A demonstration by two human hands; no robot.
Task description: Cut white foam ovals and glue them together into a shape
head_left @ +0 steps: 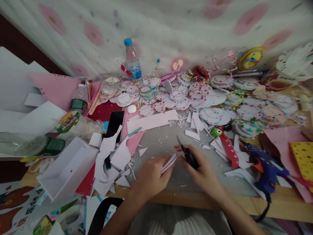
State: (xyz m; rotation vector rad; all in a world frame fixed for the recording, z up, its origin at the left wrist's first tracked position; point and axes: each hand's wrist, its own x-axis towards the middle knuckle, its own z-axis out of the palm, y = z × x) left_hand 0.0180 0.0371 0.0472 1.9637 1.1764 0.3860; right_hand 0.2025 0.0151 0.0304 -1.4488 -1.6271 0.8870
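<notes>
My left hand (153, 174) is closed round a small folded or stacked piece of white paper (169, 163), whose edge sticks out between thumb and fingers. My right hand (204, 169) grips black-handled scissors (190, 158), their narrow pointed blade aimed up and away from me. Blade and paper are a little apart. Both hands hover over a grey cutting mat (158, 142) near the table's front edge. White paper offcuts (107, 160) and thin slivers are scattered around, with a long pale strip (153, 121) beyond my hands.
Many round white discs with coloured dots (181, 96) are piled along the back. A water bottle (133, 62) stands behind them. On the left are a phone (114, 124) and an open white box (68, 166). A blue glue gun (266, 169) with its cord lies right.
</notes>
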